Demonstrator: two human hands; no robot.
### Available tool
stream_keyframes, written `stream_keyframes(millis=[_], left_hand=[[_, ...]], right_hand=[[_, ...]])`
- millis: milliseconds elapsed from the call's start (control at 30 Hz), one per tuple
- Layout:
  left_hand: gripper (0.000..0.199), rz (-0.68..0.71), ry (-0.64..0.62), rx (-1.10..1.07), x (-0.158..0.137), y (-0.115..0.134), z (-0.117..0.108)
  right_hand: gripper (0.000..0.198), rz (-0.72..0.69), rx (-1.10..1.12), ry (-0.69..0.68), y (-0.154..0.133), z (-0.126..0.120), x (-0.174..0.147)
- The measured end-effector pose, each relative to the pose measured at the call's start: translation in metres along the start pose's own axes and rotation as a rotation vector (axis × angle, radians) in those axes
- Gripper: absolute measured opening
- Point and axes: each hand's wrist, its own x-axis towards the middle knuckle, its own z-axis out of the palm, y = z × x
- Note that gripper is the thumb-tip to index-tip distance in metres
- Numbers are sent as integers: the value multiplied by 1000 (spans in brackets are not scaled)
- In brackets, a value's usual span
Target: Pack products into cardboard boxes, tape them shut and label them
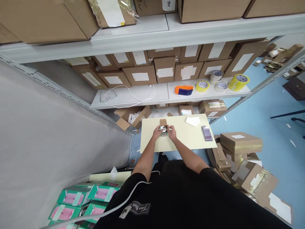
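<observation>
A small cardboard box (163,122) stands with its brown flap raised over a pale yellow table (186,140). My left hand (157,132) grips its left side, fingers closed. On the opposite side my right hand (172,132) is closed around the box's edge. Something small and white (163,128) shows between the hands in the box mouth; its kind is too small to make out. White paper sheets (193,121) lie on the table beyond my right hand, and a blurred purple object (207,133) rests at the table's right end.
Behind the table rises a metal shelf (133,95) with cardboard boxes, a white cable (133,103), tape rolls (238,82) and an orange-and-blue item (184,90). An open carton (133,117) sits left. Cartons (240,143) pile up at right; green-and-pink boxes (73,197) stack lower left.
</observation>
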Motion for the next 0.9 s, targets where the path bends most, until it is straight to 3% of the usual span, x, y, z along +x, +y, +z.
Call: stream_keyframes(millis=[133, 267, 400, 567, 900], left_hand=[[57, -17, -44, -37, 3, 4, 3], [51, 17, -19, -22, -2, 12, 0], [44, 166, -91, 19, -14, 12, -7], [43, 191, -140, -7, -24, 1, -11], [31, 182, -79, -1, -21, 2, -4]], right_hand=[[46, -149, -37, -207, 7, -6, -8], [64, -131, -73, -298, 8, -14, -7], [51, 1, 131, -292, 5, -21, -2], [43, 125, 317, -249, 8, -28, -3], [19, 28, 84, -117, 7, -15, 6]])
